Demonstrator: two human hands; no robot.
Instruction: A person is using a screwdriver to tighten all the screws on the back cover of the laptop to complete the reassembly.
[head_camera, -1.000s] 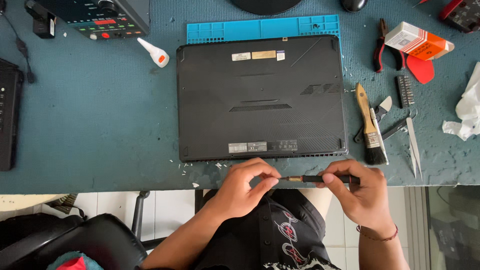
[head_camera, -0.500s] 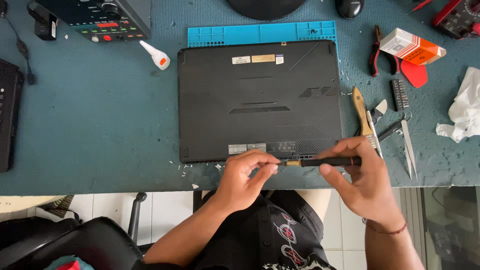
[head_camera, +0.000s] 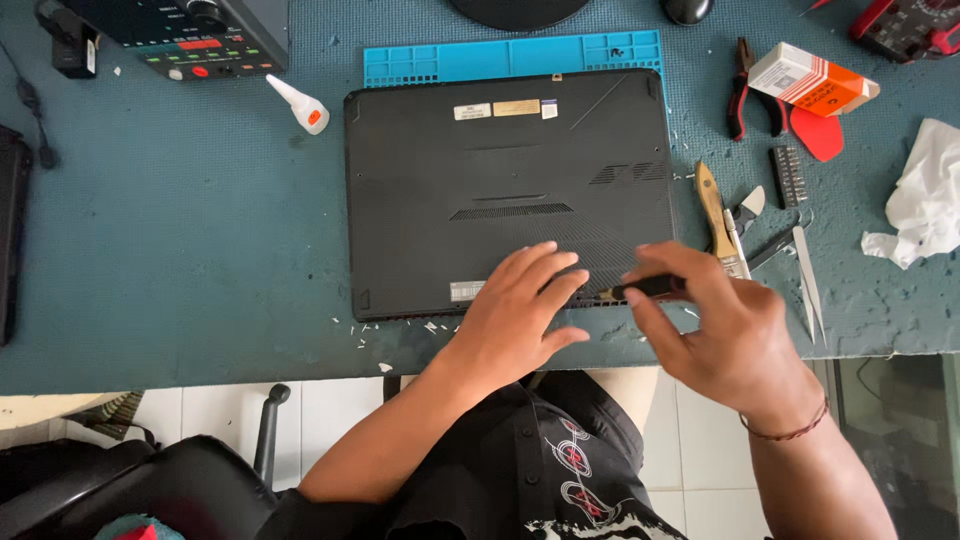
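The black matte plastic laptop (head_camera: 510, 190) lay underside up at centre frame on the teal textured work mat (head_camera: 180, 260); the left hand (head_camera: 515, 310) rested flat, fingers spread, on its lower edge; the right hand (head_camera: 725, 335) was closed round a slim black screwdriver (head_camera: 645, 290), tip toward the lower right corner of the case. Risk noted: a slanted tip could slip and score the plastic; small white debris (head_camera: 350, 330) lay loose along the mat's lower edge. A wooden-handled brush (head_camera: 718, 215) lay right of centre; white floor tiles (head_camera: 330, 400) showed below.
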